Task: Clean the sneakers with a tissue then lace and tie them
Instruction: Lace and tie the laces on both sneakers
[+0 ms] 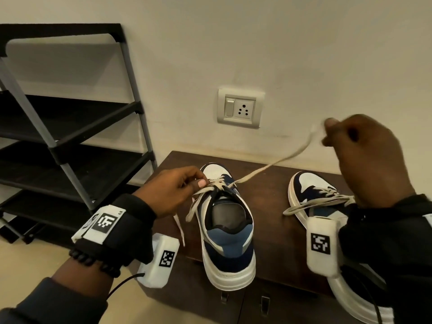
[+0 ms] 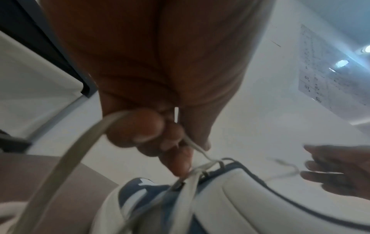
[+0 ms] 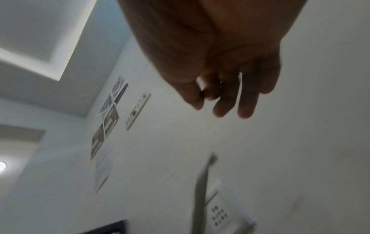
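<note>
Two white, navy and blue sneakers stand on a brown cabinet top (image 1: pixel 268 183), toes to the wall. At the left sneaker (image 1: pixel 225 220), my left hand (image 1: pixel 184 185) pinches the cream lace (image 1: pixel 210 183) at its upper eyelets; the left wrist view shows the left hand (image 2: pixel 170 142) holding that lace (image 2: pixel 192 145). My right hand (image 1: pixel 336 134) is raised high to the right and pinches the other end of the lace (image 1: pixel 275 163), drawn taut from the shoe. The right sneaker (image 1: pixel 315 199) is laced, partly hidden by my right arm. In the right wrist view the right hand (image 3: pixel 212 95) is blurred.
A black multi-tier shoe rack (image 1: pixel 70 127) stands to the left against the wall. A wall socket with a switch (image 1: pixel 240 108) sits above the cabinet. Cabinet door handles (image 1: pixel 265 302) show at the front edge.
</note>
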Available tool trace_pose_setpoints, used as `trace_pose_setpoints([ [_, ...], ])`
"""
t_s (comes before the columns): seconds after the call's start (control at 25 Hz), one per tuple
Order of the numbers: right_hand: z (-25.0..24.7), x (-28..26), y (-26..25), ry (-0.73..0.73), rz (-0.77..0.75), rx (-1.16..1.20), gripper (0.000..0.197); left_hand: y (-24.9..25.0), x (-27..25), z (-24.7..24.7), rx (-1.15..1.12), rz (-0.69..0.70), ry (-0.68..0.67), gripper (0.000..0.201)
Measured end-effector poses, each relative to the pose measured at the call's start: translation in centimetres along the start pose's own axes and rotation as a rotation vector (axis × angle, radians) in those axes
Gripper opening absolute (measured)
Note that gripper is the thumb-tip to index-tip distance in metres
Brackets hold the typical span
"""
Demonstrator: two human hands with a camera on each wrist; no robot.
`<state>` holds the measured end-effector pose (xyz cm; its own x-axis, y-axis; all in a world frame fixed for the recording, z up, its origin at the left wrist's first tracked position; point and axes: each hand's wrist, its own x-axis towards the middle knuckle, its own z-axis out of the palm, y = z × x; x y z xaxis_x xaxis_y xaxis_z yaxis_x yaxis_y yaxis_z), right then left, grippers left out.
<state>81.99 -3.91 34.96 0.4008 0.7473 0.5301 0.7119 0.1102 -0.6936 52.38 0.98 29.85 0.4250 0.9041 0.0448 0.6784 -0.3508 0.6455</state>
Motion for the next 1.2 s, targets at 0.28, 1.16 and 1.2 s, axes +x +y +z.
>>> trace_pose_setpoints([
  [0.28,2.1,-1.3,-0.4,-0.21,-0.045,-0.054,0.019,-2.8,-2.8,-2.8,0.115,-0.35,-0.257,0.011],
  [1.16,8.1,-5.6,-1.4,-0.787,-0.231,-0.028,0.016,1.5,-0.3,-2.7,-0.562,0.192,0.219,0.017],
  [1.2,8.2,-5.4,-1.0,-0.746,-0.213,0.006,0.01,1.5,-0.2,-3.2,-0.678,0.183,0.257,0.022],
])
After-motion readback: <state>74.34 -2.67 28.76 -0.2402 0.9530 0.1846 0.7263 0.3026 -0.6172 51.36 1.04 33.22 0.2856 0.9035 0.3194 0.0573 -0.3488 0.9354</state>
